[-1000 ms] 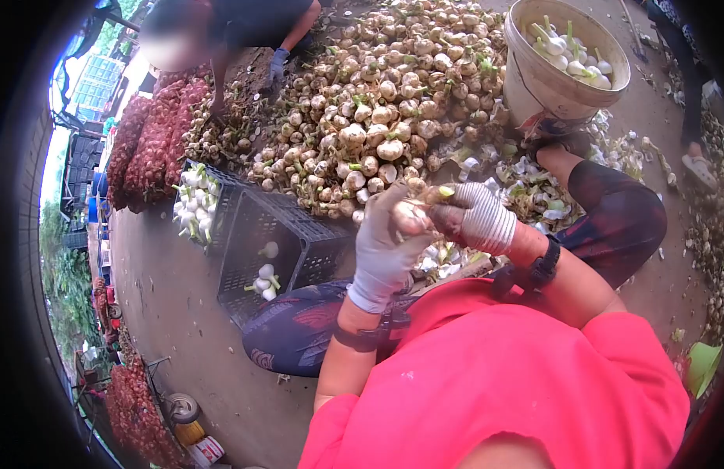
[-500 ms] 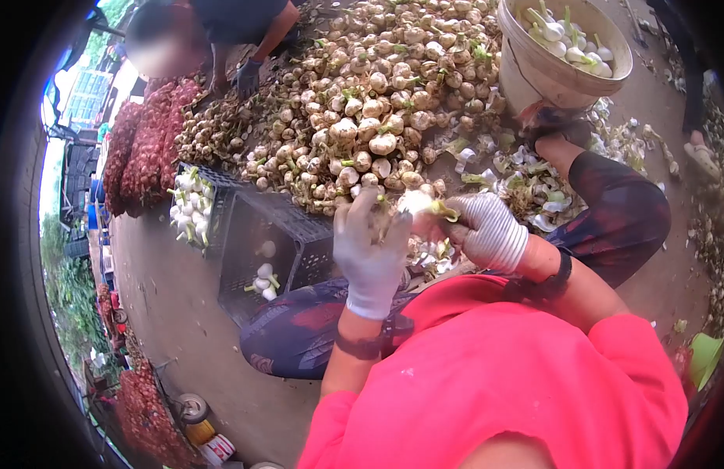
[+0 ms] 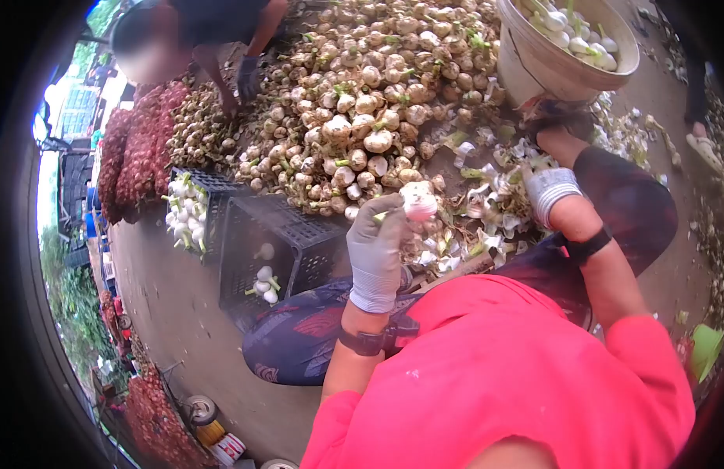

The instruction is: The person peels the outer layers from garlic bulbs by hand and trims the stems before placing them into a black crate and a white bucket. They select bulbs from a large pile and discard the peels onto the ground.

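A garlic bulb (image 3: pixel 419 201) with a whitish top and pink-tinged skin is held upright in my left hand (image 3: pixel 376 254), its gloved fingers closed around the green stem. My right hand (image 3: pixel 551 194), also gloved, is out over the heap of garlic skins (image 3: pixel 499 207), its fingers partly visible and apart with nothing clearly held. Beyond my left hand rises a large pile of untrimmed garlic bulbs (image 3: pixel 362 102). Beside my left knee a black plastic crate (image 3: pixel 288 227) lies with a few clean white bulbs (image 3: pixel 264 285) inside.
A pale bucket (image 3: pixel 534 59) of cleaned garlic stands beyond my right foot. Another crate (image 3: pixel 213 187) holds white bulbs at the left. Red mesh sacks (image 3: pixel 143 148) are stacked behind it. Another person (image 3: pixel 221 31) bends over the pile with a gloved hand (image 3: pixel 248 76) on it.
My right hand has left the bulb and moved right, over the skins. My left hand keeps the bulb, which now shows more clearly. The other person's hands have shifted slightly.
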A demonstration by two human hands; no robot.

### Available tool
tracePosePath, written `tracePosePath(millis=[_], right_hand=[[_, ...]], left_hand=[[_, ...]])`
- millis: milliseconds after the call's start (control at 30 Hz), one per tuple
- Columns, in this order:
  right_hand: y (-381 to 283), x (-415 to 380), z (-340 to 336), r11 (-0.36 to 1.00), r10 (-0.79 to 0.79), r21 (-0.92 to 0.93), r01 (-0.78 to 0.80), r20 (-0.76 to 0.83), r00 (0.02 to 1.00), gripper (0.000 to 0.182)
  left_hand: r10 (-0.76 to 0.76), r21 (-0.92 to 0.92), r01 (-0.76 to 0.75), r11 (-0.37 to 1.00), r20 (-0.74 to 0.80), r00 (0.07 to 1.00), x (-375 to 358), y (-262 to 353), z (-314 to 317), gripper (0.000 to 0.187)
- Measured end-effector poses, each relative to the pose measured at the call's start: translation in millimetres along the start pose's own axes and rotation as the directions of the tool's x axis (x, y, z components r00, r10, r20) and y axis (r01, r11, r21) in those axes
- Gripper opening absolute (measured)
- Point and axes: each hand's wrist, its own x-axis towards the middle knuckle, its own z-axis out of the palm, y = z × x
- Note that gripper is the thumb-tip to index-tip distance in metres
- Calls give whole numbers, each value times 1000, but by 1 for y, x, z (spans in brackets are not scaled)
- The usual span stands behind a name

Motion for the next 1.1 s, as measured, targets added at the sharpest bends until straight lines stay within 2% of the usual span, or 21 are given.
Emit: tracePosePath(millis=[33,100,133,167,267,300,367,433,500,533,567,633,667,700,733,800,900,967,1033,1067,1100], right_hand=[[-2,-1,4,998,-44,-60,33,-182,982,42],[-22,5,-8,904,-48,416,98,-130,990,44],[-39,7,-10,870,-87,469,150,-153,984,36],[-53,12,-13,833,-128,513,207,-186,974,32],[-80,30,13,842,-107,490,223,-255,961,22],[-83,35,17,860,-101,468,203,-235,967,20],[-86,45,20,881,-120,429,198,-201,972,19],[-86,52,16,921,-144,358,150,-45,989,20],[-74,65,20,922,-180,351,166,7,984,23],[-66,73,21,930,-121,356,93,57,991,26],[-57,82,22,933,-64,360,21,108,992,28],[-27,110,53,958,48,272,-94,170,984,32],[-12,124,66,966,69,218,-142,312,947,32],[6,138,108,976,106,160,-150,254,961,31],[12,151,125,966,125,189,-179,265,956,34],[17,177,148,941,156,257,-222,253,955,42],[-11,224,170,879,206,396,-264,184,961,44],[-23,251,185,839,266,431,-331,206,942,45],[-31,271,204,800,314,448,-400,255,915,47],[-33,274,208,781,329,460,-424,274,904,48],[-33,273,209,761,336,480,-436,282,898,48]], left_hand=[[-8,-5,8,1000,10,1000,1,-7,3,12],[194,229,-194,954,24,981,8,-23,7,15],[443,501,-459,734,158,882,13,-20,10,17],[438,497,-461,735,171,883,15,-19,12,17],[526,683,-631,367,407,747,24,-18,19,22],[524,684,-629,370,405,749,27,-18,18,22],[383,732,-613,296,498,778,34,-15,11,22],[316,739,-609,287,528,789,39,-13,8,22],[238,705,-645,294,600,764,45,-12,4,24],[238,667,-639,382,597,766,46,-13,1,23],[230,668,-636,388,598,768,47,-9,-2,23],[163,448,-520,727,623,765,52,10,2,23],[122,354,-393,849,592,796,55,17,8,24],[100,231,-289,929,595,797,63,23,13,27],[203,80,-319,944,620,758,79,32,27,27],[378,-44,-458,888,640,669,116,52,70,25],[612,-196,-666,720,631,476,154,83,162,36],[701,-275,-723,634,600,386,165,96,213,47],[688,-179,-794,582,629,362,185,80,217,54],[621,-14,-820,572,660,422,192,70,198,67],[571,91,-811,578,665,482,201,49,176,60]])
